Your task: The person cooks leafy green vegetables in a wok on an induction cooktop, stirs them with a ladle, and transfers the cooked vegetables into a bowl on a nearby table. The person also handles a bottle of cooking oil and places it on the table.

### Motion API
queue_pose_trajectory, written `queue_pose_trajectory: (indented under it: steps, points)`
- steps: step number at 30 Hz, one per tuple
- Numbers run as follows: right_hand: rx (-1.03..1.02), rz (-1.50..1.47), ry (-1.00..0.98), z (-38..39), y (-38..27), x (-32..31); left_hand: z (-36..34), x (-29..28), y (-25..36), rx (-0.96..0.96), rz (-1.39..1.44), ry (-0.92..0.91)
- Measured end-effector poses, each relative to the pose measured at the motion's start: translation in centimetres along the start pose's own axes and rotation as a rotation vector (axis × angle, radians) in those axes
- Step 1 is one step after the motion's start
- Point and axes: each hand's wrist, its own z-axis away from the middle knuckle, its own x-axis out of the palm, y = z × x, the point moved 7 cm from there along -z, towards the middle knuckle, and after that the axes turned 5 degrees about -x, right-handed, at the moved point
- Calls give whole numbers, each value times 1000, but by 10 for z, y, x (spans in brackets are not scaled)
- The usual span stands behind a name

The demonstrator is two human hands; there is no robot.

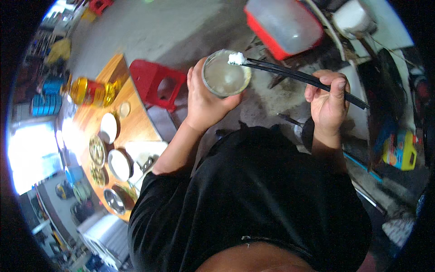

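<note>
My left hand (205,99) grips a round metal bowl (225,75) from below, holding it up in front of my black shirt. My right hand (327,100) is closed around a pair of black chopsticks (299,75) that reach left across the bowl's rim. A small white clump of rice (236,58) sits at the chopstick tips, right at the bowl's upper edge. The bowl's inside looks pale and nearly bare.
A wooden table (131,122) to my left bears several plates and bowls, a white dish (108,128) and a bottle of yellow oil (93,91). A red plastic stool (156,84) stands beside it. A red-based clear box (283,26) and a dark pan (304,131) lie ahead.
</note>
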Motion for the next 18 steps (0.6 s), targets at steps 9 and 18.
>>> queue_pose_trajectory:
  steps: [9,18]
  points:
    - [-288,39,495,-20,-105,-197,-27,73,18,-93,234,-191]
    - [-309,767,876,-38,-209,-430,-29,127,37,-101,72,-219]
